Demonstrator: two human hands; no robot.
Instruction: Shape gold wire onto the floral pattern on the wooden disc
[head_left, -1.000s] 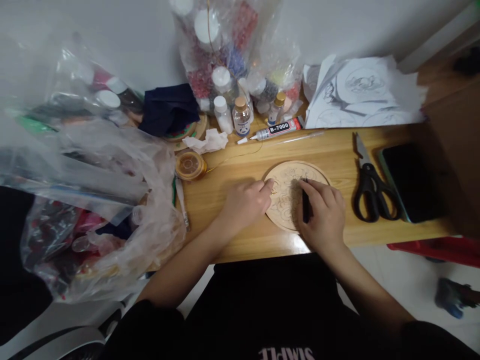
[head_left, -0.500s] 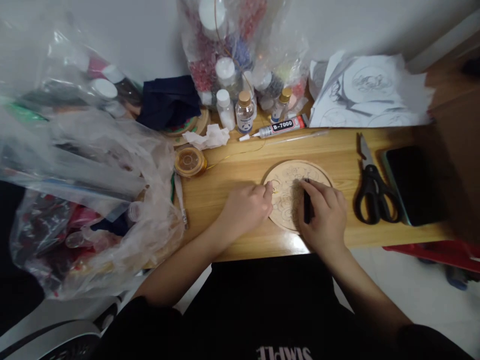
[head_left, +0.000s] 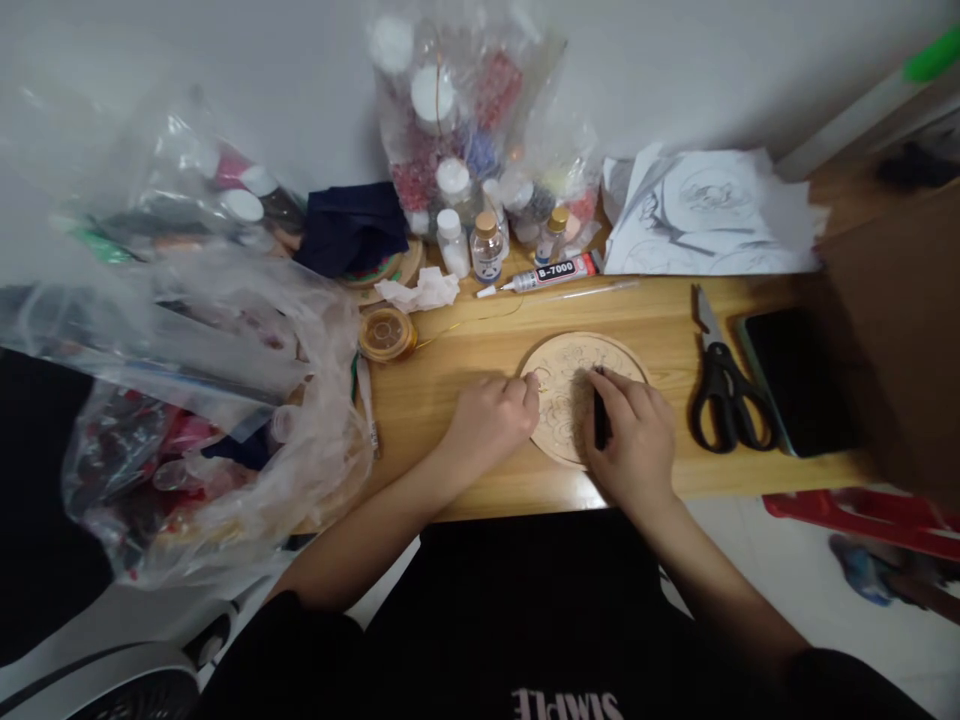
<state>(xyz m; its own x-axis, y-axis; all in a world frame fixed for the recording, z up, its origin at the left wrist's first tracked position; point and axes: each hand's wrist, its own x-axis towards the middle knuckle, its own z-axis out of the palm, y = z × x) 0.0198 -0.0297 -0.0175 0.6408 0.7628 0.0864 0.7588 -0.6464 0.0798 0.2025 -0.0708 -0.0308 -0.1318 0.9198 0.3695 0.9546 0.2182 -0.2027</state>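
In the head view a round wooden disc [head_left: 559, 440] with line drawings of flowers lies on the table in front of me. My left hand [head_left: 499, 412] is at the disc's left edge, its fingers curled and pressed together at the rim. A thin golden trace shows beside its fingertips; what they hold is too small to make out. My right hand [head_left: 634, 430] rests over the disc's right part, closed on a slim black tool [head_left: 601, 420]. The tool stands between thumb and fingers, its tip close to the drawing; its exact kind is unclear.
Black-handled scissors [head_left: 727, 395] and a phone [head_left: 799, 380] lie to the right. Behind are a B-7000 glue tube [head_left: 551, 271], small bottles [head_left: 487, 248] and drawn papers [head_left: 705, 225]. A spool of golden wire [head_left: 387, 334] and a plastic bag [head_left: 300, 440] are on the left.
The camera view has shifted, so the disc, scissors and phone appear farther left. Both hands keep nearly the same places on the disc, and the right hand still holds the black tool.
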